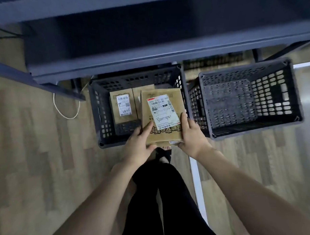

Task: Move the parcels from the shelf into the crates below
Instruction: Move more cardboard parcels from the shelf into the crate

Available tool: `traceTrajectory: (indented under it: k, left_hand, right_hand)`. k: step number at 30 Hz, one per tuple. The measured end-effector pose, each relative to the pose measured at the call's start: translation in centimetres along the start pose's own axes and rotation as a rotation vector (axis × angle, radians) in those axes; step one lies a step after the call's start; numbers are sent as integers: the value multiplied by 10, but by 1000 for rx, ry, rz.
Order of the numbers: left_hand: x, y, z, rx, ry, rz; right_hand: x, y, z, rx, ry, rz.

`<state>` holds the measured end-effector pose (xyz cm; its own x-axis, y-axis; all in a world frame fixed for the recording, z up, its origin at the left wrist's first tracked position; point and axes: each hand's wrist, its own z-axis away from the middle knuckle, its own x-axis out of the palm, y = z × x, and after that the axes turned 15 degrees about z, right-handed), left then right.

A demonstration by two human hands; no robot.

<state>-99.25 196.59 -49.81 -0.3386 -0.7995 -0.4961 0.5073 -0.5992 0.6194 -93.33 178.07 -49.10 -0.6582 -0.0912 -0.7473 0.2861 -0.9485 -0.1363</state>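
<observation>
I hold a flat brown cardboard parcel (162, 117) with a white shipping label over the left dark crate (98, 112). My left hand (139, 145) grips its near left corner, thumb on top. My right hand (191, 136) grips its near right edge, thumb on the label. Inside that crate lies another brown parcel (122, 107) with a white label, and a second one shows partly beside it. The right dark crate (248, 101) holds nothing that I can see. The blue-grey shelf (135, 51) above the crates looks bare.
The crates stand on a wood-pattern floor (35, 157) under the shelf's front edge. A white cord (66, 112) loops on the floor left of the left crate. My dark trouser legs (165, 196) are below the parcel. A pale strip (197, 185) runs along the floor at right.
</observation>
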Motion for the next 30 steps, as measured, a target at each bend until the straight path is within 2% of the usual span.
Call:
traceTrajectory:
  k: [4,15,21,30]
  left_hand:
    - [26,-36,-41,38,-35,-43]
    - [83,-118,-189,153,-206,38]
    - [109,-151,-261,261,-264,-74]
    - [137,-194,-324,268,-315,-221]
  right_hand:
    - [45,4,-43,32,-33,49]
    - [130,32,-186,110,67,103]
    - [172,47,-246,199,103,134]
    - [200,52,-308,235,127,199]
